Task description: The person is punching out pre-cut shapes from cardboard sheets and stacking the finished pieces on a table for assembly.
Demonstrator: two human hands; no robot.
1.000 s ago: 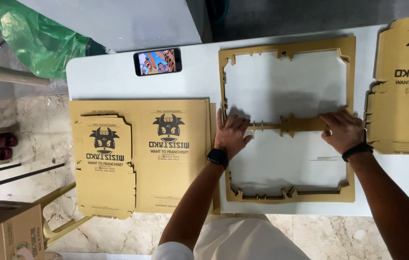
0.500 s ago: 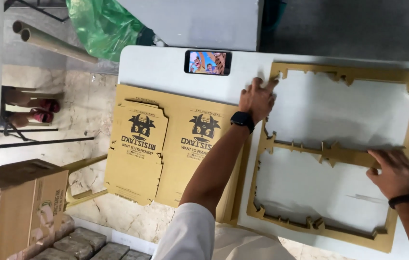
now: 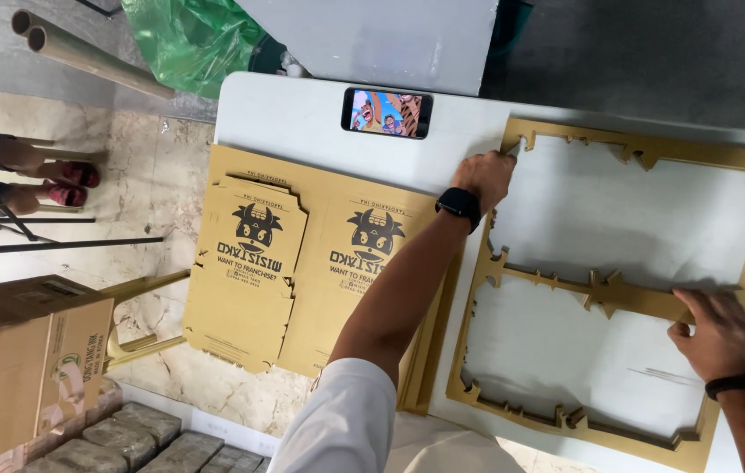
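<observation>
Two bare hands rest on a brown cardboard frame (image 3: 627,293), the skeleton left after die-cut pieces have been removed, which lies flat on the right part of a white table (image 3: 302,118). The left hand (image 3: 488,178), with a black watch (image 3: 458,204) on its wrist, grips the frame's upper left corner, its fingers curled onto the edge there; how firmly they close cannot be told. The right hand (image 3: 716,331), wearing a dark wristband (image 3: 738,384), lies with fingers stretched out along the frame's middle crossbar near its right end, pressing flat rather than clasping. Through the frame's two large openings the white tabletop shows. Just left of the frame, partly under the left forearm, sits a stack of flat printed box blanks (image 3: 302,263), brown with a dark cartoon figure on each panel, overhanging the table's near edge. A phone (image 3: 386,113) with a bright picture on its screen lies near the table's far edge, above the stack. Off the table to the left stand an open cardboard carton (image 3: 31,368) on the floor, cardboard tubes (image 3: 83,57) and a green plastic bag (image 3: 188,39).
</observation>
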